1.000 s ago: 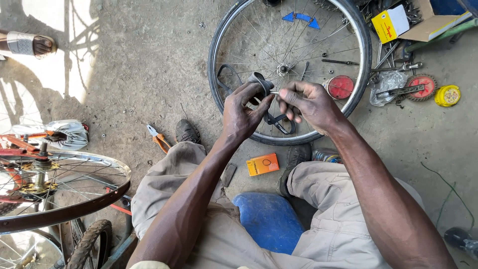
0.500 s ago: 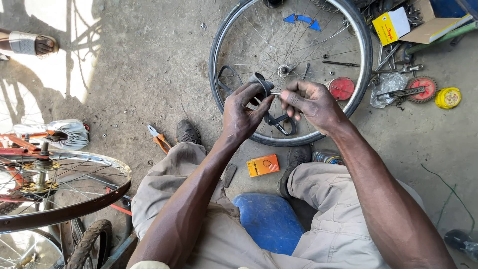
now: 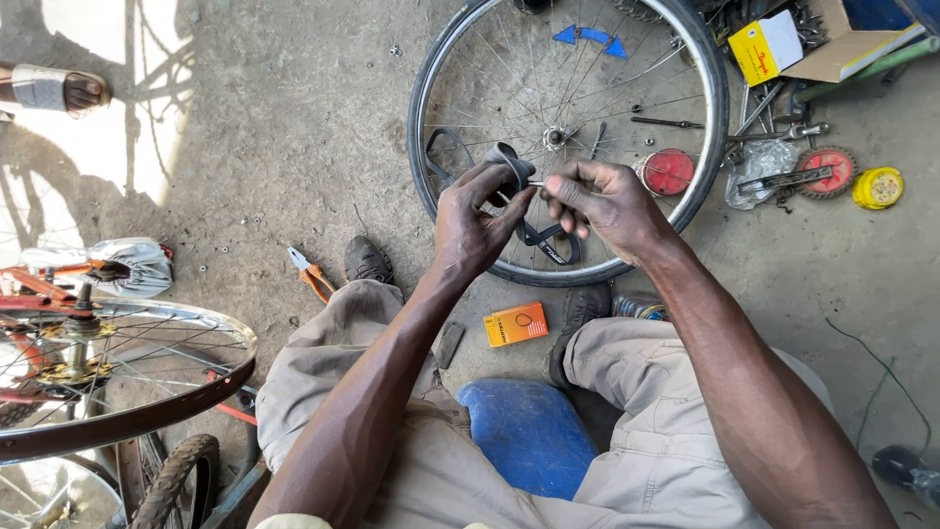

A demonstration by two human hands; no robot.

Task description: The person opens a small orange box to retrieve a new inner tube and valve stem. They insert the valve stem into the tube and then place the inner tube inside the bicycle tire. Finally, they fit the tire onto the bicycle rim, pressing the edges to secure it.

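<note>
Hands are working together above a bicycle wheel (image 3: pixel 450 127) lying flat on the ground. Left hand (image 3: pixel 475 220) is gripping a folded black inner tube (image 3: pixel 509 162), fingers curled around the rubber. Right hand (image 3: pixel 602 201) is pinching the small metal valve (image 3: pixel 536 183) that is sticking out of the tube, thumb and forefinger pressed together on it. Loose loops of the tube are hanging below the hands, over the spokes.

Compared with the frames from a second ago and half a second ago, both hands are staying in nearly the same place and keeping the same hold; only a slight shift of the fingers at the valve is showing.

Ground is bare, dusty concrete (image 3: pixel 294 118), partly in sunlight at the left. An orange box (image 3: pixel 516 324) is lying between the person's shoes, and orange-handled pliers (image 3: pixel 310 274) are lying just beside the left shoe. A blue seat (image 3: pixel 529 431) is showing between the knees. A second wheel (image 3: pixel 117 372) is standing at the left. A red reflector (image 3: pixel 669 171), a yellow tin (image 3: pixel 878 187) and loose tools are lying at the right of the flat wheel.
</note>
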